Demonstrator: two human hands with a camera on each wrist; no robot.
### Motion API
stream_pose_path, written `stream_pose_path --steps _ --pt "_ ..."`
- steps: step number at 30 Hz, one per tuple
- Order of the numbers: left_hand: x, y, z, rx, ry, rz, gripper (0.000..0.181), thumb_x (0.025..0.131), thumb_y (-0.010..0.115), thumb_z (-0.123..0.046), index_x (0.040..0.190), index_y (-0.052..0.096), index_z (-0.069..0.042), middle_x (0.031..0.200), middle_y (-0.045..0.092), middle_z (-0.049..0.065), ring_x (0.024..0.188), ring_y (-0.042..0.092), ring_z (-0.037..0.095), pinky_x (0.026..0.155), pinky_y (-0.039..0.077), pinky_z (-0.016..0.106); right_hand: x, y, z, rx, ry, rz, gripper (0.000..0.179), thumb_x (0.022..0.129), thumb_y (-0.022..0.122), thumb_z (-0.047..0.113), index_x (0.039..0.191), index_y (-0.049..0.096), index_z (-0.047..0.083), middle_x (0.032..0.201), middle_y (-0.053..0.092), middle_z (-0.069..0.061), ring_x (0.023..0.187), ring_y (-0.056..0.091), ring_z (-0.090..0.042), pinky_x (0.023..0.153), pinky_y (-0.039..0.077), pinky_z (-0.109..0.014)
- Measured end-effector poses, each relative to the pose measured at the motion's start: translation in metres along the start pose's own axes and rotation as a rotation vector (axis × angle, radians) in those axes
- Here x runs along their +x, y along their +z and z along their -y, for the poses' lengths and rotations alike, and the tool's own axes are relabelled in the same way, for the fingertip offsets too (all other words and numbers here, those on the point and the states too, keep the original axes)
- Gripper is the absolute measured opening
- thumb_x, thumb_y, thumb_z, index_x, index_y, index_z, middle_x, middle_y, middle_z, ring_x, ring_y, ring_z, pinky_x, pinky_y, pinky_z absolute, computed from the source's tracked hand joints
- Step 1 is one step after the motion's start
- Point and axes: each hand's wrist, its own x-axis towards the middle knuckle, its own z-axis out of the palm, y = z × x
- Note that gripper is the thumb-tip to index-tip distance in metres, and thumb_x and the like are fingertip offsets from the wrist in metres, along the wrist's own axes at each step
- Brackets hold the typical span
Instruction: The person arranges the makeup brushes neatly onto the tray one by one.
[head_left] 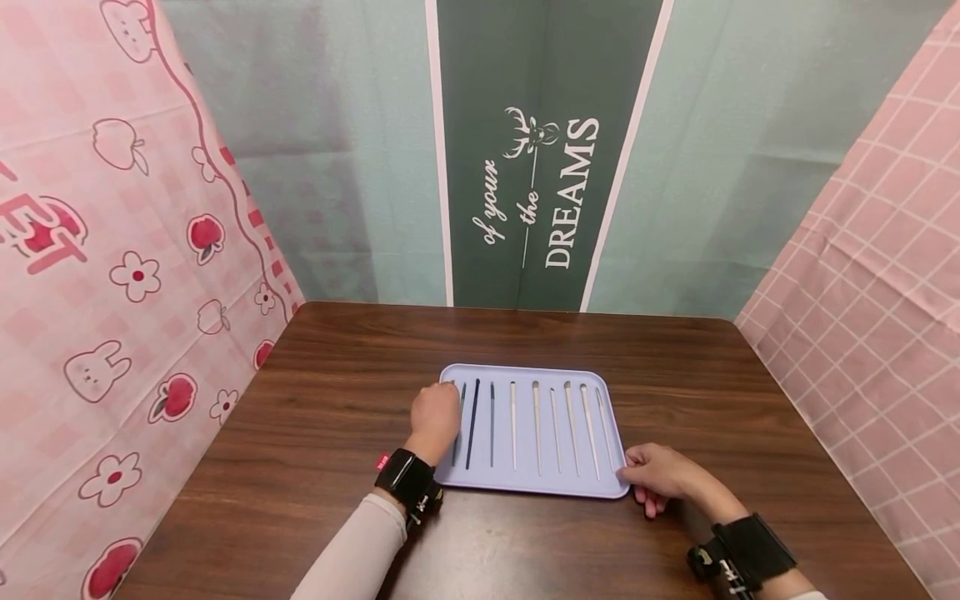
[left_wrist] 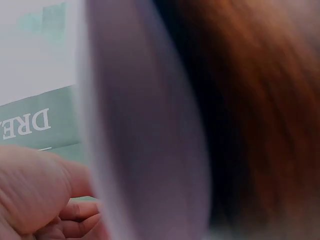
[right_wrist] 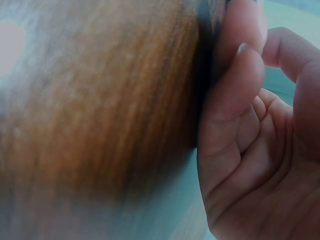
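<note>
A shallow lavender tray (head_left: 525, 485) lies on the wooden table, with several slim makeup brushes in a row on it. Those on the left, such as one dark brush (head_left: 472, 425), have dark handles; those toward the right, such as one pale brush (head_left: 537, 429), have light handles. My left hand (head_left: 437, 417) grips the tray's left edge and covers part of the leftmost brush. In the left wrist view the tray wall (left_wrist: 145, 125) hides the left fingertips. At the near right corner my right hand (head_left: 660, 477) pinches the rim, thumb on top, other fingers curled beside it.
The brown wooden table (head_left: 337, 367) runs out to both sides of the tray. Behind it hangs a green curtain (head_left: 517, 283) with white lettering. A pink patterned cloth (head_left: 172, 333) hangs at the left and a pink checked cloth (head_left: 885, 275) at the right.
</note>
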Motion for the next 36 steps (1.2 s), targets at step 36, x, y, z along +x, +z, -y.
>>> stream_pose_path --steps 36 --pt "-0.004 -0.018 0.000 -0.094 -0.074 -0.037 0.010 0.090 0.064 -0.009 0.088 0.066 0.001 0.084 0.067 0.015 0.081 0.068 0.033 0.062 0.057 0.048 -0.008 -0.001 0.006 -0.081 0.047 -0.063 0.024 0.095 0.061 0.014 0.075 0.051 0.007 0.061 0.060 -0.004 0.045 0.061 -0.011 0.045 0.050 -0.027"
